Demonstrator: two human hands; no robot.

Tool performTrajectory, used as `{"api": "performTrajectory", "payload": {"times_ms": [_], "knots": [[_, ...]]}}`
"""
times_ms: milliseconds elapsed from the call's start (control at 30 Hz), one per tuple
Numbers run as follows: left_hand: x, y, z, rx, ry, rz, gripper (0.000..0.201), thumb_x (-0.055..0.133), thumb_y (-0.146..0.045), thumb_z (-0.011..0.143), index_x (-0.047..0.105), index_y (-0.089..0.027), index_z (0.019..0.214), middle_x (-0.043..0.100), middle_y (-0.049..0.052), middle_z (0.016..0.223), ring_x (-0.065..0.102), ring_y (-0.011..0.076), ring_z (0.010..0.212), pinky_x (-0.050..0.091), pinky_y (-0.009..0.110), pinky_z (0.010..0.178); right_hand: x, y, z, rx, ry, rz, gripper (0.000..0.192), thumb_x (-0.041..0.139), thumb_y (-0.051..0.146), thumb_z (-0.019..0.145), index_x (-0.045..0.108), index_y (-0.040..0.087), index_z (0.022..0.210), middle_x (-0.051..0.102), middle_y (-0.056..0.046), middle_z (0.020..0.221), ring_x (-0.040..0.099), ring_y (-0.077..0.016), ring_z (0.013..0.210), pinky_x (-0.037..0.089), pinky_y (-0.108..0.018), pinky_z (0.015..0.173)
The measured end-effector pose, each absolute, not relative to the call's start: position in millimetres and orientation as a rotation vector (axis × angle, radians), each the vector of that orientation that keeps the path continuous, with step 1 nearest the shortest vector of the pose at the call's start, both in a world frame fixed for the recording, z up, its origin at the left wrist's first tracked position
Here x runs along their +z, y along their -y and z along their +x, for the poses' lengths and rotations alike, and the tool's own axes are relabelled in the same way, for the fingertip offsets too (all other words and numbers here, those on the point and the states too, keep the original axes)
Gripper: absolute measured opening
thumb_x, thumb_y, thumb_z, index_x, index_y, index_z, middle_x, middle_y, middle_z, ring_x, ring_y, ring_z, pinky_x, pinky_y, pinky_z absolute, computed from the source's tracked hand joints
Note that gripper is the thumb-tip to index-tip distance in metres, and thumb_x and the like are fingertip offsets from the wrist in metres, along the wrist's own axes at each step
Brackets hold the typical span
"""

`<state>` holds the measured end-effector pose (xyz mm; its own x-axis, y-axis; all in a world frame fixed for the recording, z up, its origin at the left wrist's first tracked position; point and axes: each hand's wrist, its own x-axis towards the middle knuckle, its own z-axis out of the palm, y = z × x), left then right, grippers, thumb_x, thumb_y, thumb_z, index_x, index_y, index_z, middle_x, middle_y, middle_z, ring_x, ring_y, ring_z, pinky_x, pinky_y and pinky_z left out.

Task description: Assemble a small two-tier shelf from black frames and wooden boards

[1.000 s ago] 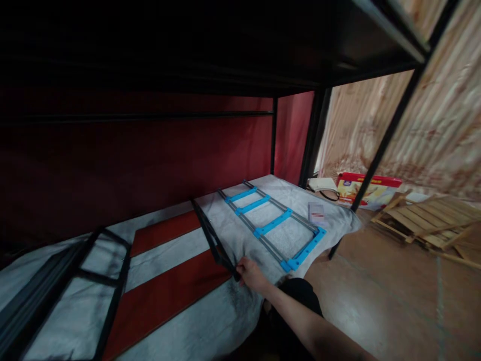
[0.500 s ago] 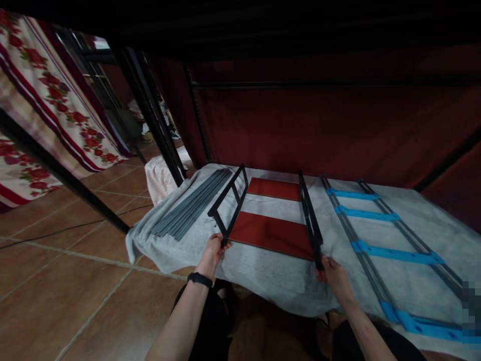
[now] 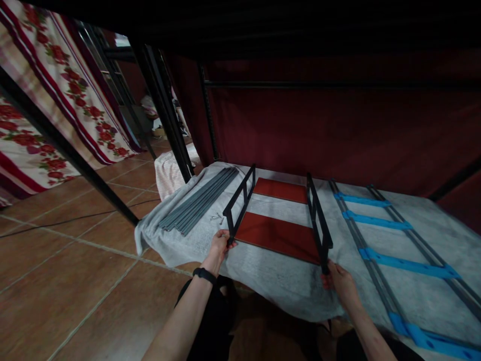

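Observation:
My left hand [image 3: 221, 244] is closed round the near end of a black side frame [image 3: 230, 220], which stands on edge along the left of two red-brown boards. My right hand [image 3: 338, 279] grips the near end of a matching black side frame [image 3: 323, 231] on the right. Between the frames lie the larger near board [image 3: 278, 238] and the smaller far board [image 3: 280, 190], apart from each other with cloth showing between. Several small screws [image 3: 217, 217] rest left of the left frame. My fingertips are partly hidden behind the frame ends.
A grey cloth [image 3: 263, 265] covers the low surface. Several grey tubes [image 3: 199, 200] lie at the left. Right of the boards, grey tubes join blue crosspieces [image 3: 378, 219]. Black posts [image 3: 165, 105] and a maroon curtain [image 3: 319, 130] surround the surface; a cable [image 3: 82, 218] crosses the tiled floor.
The view has turned slightly left, so everything sits further right. The right frame's side opening shows more, as it leans outward more. Both hands keep their grip on the frames.

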<state>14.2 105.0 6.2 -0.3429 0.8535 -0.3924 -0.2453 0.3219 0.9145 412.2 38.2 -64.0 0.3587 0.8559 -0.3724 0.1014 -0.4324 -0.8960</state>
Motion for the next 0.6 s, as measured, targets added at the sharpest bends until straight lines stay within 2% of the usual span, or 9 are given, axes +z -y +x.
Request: {"api": "performTrajectory", "payload": {"times_ms": [200, 467, 600], "knots": [[5.2, -103.5, 13.8, 1.238, -1.493, 0.593, 0.006, 0.045, -0.011, 0.090, 0.050, -0.014, 0.090, 0.055, 0.000, 0.064, 0.055, 0.0082, 0.044, 0.039, 0.016, 0.044, -57.0, -34.2, 402.6, 1.182, 0.821, -1.770, 0.027, 0.040, 0.046, 0.084, 0.052, 0.022, 0.091, 0.069, -0.012, 0.074, 0.066, -0.0207, 0.057, 0.058, -0.034, 0.061], [2.7, -104.0, 14.4, 1.242, -1.504, 0.548, 0.007, 0.044, -0.009, 0.091, 0.049, -0.013, 0.091, 0.056, 0.001, 0.068, 0.058, 0.0093, 0.047, 0.038, 0.016, 0.043, -63.6, -35.9, 407.9, 1.231, 0.747, -1.678, 0.026, 0.051, 0.042, 0.082, 0.054, 0.020, 0.095, 0.067, -0.009, 0.067, 0.062, -0.0188, 0.048, 0.055, -0.032, 0.052], [1.2, -105.9, 16.1, 1.261, -1.512, 0.498, 0.005, 0.046, -0.010, 0.090, 0.050, -0.014, 0.090, 0.058, 0.002, 0.070, 0.059, 0.0104, 0.049, 0.040, 0.016, 0.043, -62.6, -36.5, 403.1, 1.259, 0.673, -1.628, 0.024, 0.051, 0.041, 0.084, 0.050, 0.021, 0.096, 0.067, -0.007, 0.065, 0.063, -0.0190, 0.049, 0.055, -0.031, 0.050]]}}
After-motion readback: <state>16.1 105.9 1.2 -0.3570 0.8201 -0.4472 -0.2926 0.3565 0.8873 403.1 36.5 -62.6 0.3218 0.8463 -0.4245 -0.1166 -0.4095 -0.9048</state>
